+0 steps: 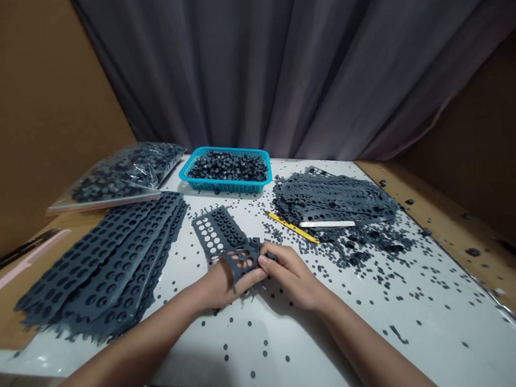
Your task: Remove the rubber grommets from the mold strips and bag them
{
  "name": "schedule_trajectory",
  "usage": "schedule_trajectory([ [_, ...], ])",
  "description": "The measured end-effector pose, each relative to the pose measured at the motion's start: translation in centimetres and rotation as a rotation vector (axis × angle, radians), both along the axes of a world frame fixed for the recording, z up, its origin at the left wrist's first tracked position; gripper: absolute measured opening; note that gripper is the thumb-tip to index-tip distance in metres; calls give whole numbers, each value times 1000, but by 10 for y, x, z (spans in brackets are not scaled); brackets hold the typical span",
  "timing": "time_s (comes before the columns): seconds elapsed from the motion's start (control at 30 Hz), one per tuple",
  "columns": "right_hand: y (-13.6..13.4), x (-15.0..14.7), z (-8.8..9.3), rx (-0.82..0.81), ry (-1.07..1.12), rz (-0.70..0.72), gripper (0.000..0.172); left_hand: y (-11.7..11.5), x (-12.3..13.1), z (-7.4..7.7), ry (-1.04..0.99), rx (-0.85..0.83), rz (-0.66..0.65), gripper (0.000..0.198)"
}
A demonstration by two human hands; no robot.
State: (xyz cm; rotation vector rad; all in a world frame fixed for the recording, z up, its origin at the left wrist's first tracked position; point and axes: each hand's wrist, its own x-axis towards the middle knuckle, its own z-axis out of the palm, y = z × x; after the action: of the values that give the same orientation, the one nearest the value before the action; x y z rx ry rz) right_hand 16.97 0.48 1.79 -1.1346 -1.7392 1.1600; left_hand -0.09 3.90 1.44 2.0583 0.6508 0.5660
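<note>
The left hand (219,285) and right hand (289,272) are curled nearly closed, pinching a perforated grey rubber strip (247,252) between them, well in front of the blue plastic basket (223,186); a stack of moulded rubber sheets (99,269) lies front-left of that basket.

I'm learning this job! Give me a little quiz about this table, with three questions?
1. What colour is the basket holding the small rubber pieces?
2. True or false: the clear plastic bag lies to the right of the basket.
3. What do the left hand and right hand hold? A) a yellow strip B) a grey holed rubber piece C) the basket

Key: 1. Blue. 2. False. 3. B.
</note>
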Motion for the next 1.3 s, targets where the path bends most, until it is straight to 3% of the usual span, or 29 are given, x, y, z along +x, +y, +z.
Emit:
schedule_trajectory([
  [0.13, 5, 1, -3, -211, 423, 33, 28, -2, -4, 0, -95, -266, 72, 27],
  [0.23, 8, 6, -3, -208, 677, -22, 34, -1, -7, -3, -156, -429, 92, 30],
  [0.3, 12, 11, -1, -151, 714, -82, 34, 1, -9, -5, -162, -480, 121, 35],
  [0.43, 48, 23, 10, 3, 349, -182, 29, 4, -10, -9, -118, -528, 206, 40],
  [0.57, 137, 27, 30, 227, -374, -332, 22, 4, -9, -10, -102, -493, 284, 37],
  [0.67, 208, 17, 41, 245, -526, -350, 14, 3, -7, -8, -137, -494, 311, 34],
  [0.73, 240, 8, 41, 248, -599, -346, 11, 2, -6, -6, -164, -518, 285, 33],
  [0.87, 266, -4, 38, 250, -699, -337, 30, 1, -3, -6, -229, -541, 285, 35],
  [0.97, 259, -3, 46, 270, -717, -344, 43, 0, -2, -10, -267, -544, 413, 37],
  [1.1, 210, 8, 65, 377, -664, -337, 29, 1, -5, -15, -300, -484, 603, 35],
  [1.17, 167, 13, 69, 440, -617, -258, 15, 2, -8, -13, -290, -422, 569, 32],
  [1.2, 143, 15, 69, 492, -541, -138, 12, 2, -10, -12, -277, -379, 534, 30],
  [1.3, 75, 17, 60, 551, -532, 88, 17, 2, -13, -6, -203, -174, 420, 22],
])
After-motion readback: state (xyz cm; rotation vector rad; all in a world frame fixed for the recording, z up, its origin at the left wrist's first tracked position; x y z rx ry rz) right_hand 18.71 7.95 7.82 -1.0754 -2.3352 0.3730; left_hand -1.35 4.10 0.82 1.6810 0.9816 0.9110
